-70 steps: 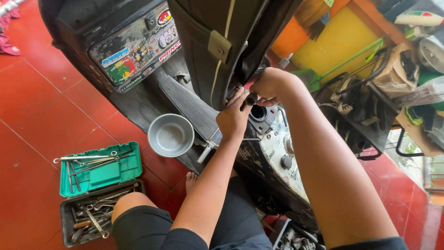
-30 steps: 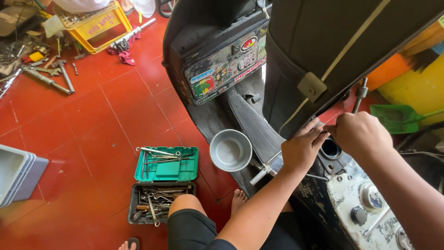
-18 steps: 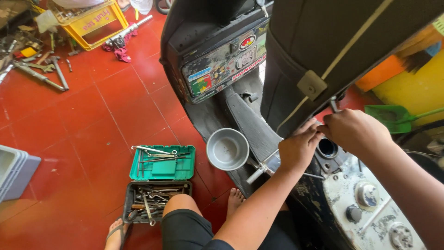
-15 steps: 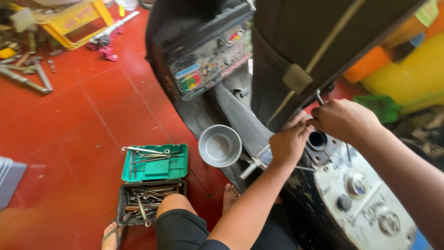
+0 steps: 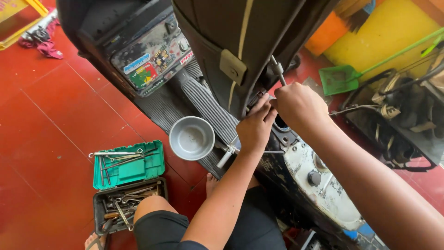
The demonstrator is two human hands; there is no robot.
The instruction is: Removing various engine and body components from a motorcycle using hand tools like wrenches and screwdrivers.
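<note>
My right hand point(image 5: 299, 107) is closed around the handle of a metal driver tool point(image 5: 276, 70) that rises toward the raised black scooter seat point(image 5: 240, 41). My left hand point(image 5: 255, 126) sits just beside it, fingers pinched at a part under the seat's hinge, next to a round opening point(image 5: 280, 123) in the scooter body; what the fingers grip is hidden. A T-handle wrench point(image 5: 225, 156) lies on the ribbed footboard point(image 5: 210, 104) just below my left wrist.
A round metal bowl point(image 5: 191, 137) rests on the footboard. On the red tile floor lie a green tool tray point(image 5: 128, 165) and a black toolbox point(image 5: 124, 204) with wrenches, by my knee. A green dustpan point(image 5: 341, 78) and yellow wall stand far right.
The view has shifted and drawn closer to the scooter. My hands stay together under the seat hinge, the right one now gripping the driver upright.
</note>
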